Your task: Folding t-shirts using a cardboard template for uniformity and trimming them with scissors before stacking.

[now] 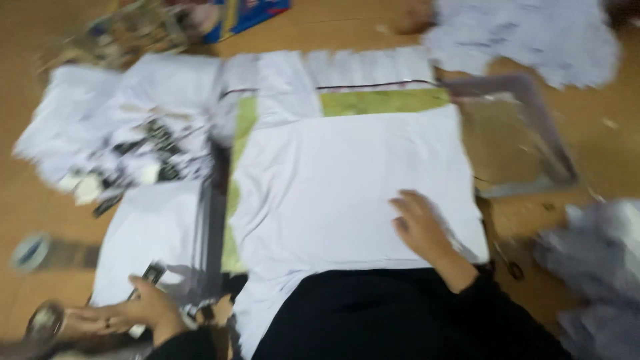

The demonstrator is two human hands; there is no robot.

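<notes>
A white shirt [333, 193] lies flat on a green board [383, 101] on the brown floor. My right hand [420, 225] rests palm down on the shirt's lower right part, fingers spread and holding nothing. At the lower left, my left hand [143, 310] is closed around a small dark-and-white tool [152, 273] that sticks up from the fingers; blur hides what kind of tool it is. Black cloth [400, 317] covers the bottom middle of the view, over the shirt's near edge.
A metal-framed screen [517, 137] lies right of the board. White cloth is piled at the top right [533, 33], lower right [600, 267] and left [113, 127]. A tape roll [30, 252] sits far left. Printed boxes [200, 20] are at the top left.
</notes>
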